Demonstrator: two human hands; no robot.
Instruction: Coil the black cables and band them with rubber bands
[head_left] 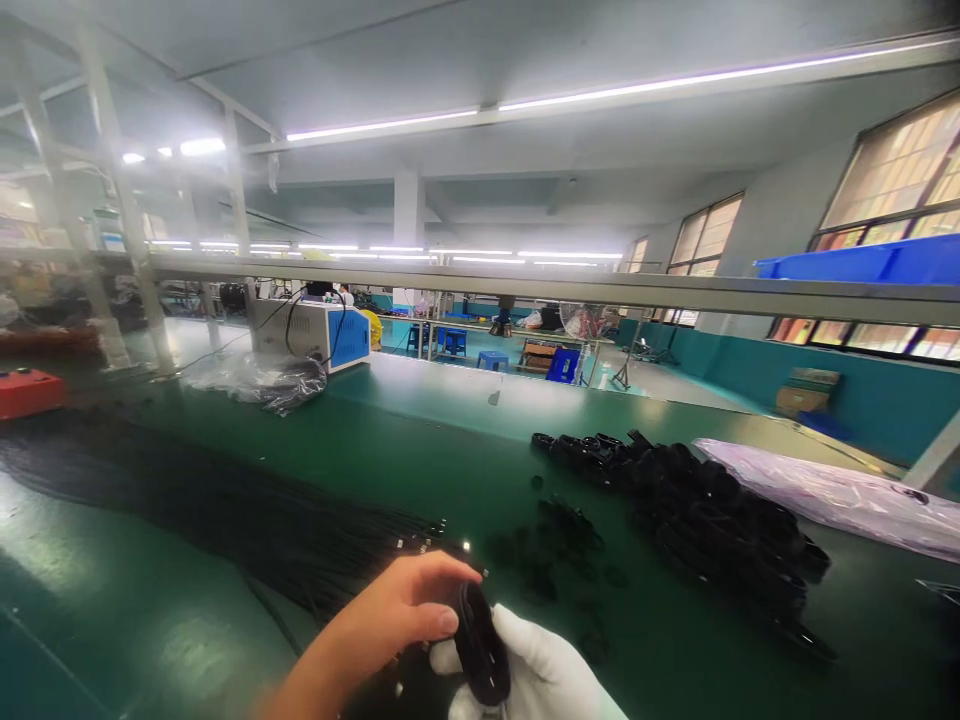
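At the bottom middle, my bare left hand [397, 610] pinches a small black plastic part [480, 640] with thumb and fingers. My right hand [536, 675], in a white glove, holds the same part from below and the right. Both hands hover just above the green table [375, 440]. A long bundle of black cables [225, 500] with metal tips lies to the left, its ends close to my left hand. A heap of black plastic parts [697, 510] lies to the right.
A few loose black parts [555, 545] are scattered ahead of my hands. A clear plastic bag [832, 495] lies at the right. A blue and white machine [319, 335] and a bagged bundle [274, 380] stand at the back. A red box [28, 392] sits far left.
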